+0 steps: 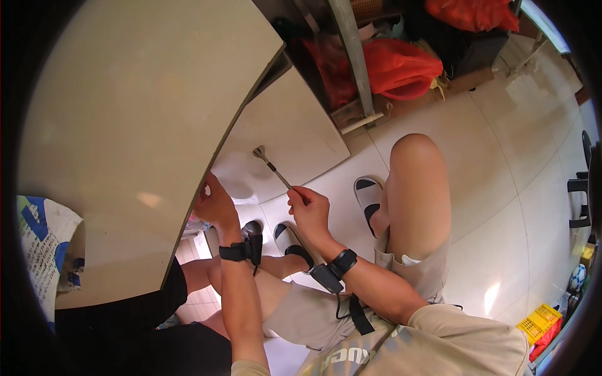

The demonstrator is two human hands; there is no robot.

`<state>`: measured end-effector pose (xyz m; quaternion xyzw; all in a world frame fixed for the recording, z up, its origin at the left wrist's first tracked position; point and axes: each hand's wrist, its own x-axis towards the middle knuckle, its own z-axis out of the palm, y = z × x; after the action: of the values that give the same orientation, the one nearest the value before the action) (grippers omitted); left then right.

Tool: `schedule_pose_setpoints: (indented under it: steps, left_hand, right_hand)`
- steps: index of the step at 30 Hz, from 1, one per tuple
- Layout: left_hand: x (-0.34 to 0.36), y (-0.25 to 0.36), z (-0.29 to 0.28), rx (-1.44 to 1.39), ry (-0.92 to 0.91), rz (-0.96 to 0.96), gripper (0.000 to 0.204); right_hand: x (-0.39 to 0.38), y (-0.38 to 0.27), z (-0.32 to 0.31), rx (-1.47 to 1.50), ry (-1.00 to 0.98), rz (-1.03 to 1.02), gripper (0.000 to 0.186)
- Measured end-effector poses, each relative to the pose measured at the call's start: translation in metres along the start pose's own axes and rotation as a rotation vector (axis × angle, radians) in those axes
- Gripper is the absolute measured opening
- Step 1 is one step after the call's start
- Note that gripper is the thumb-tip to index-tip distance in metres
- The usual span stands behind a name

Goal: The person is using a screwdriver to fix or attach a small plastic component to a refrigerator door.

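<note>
My right hand (310, 210) is closed around the thin handle of a small brush (280, 176). Its flared head points up and to the left, in front of a pale panel (295, 116) below the tabletop. My left hand (216, 203) is at the edge of the pale table (144, 113), its fingers curled in and partly hidden by that edge. What they hold, if anything, does not show. Both my wrists carry black straps with small dark boxes.
A printed paper-like bag (47, 257) sits on the table's near left part. Red bags (401, 66) fill a rack with a metal post (354, 59) at the back. Another person's dark-clothed leg (150, 313) is at lower left. A yellow basket (539, 323) stands far right on the tiled floor (483, 207).
</note>
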<state>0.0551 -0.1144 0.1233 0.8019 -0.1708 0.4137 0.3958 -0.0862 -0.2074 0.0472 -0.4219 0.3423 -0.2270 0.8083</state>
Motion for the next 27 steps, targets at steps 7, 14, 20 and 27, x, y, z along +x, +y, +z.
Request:
schedule_pose_setpoints:
  steps: [7, 14, 20, 27]
  left_hand:
    - [-0.002, 0.015, 0.004, 0.005, -0.091, 0.174, 0.012]
    - [0.007, 0.005, 0.005, -0.015, 0.022, 0.125, 0.013]
    - [-0.003, 0.018, 0.007, -0.035, -0.071, 0.191, 0.015]
    - [-0.005, 0.013, 0.009, -0.044, -0.065, 0.108, 0.014]
  right_hand:
    - [-0.002, -0.038, 0.025, 0.057, -0.115, -0.181, 0.023]
    - [0.011, -0.01, -0.002, 0.08, 0.084, -0.049, 0.021]
    - [0.006, -0.048, 0.008, 0.164, 0.004, -0.106, 0.019]
    - [0.005, -0.039, -0.002, 0.225, 0.046, 0.005, 0.023]
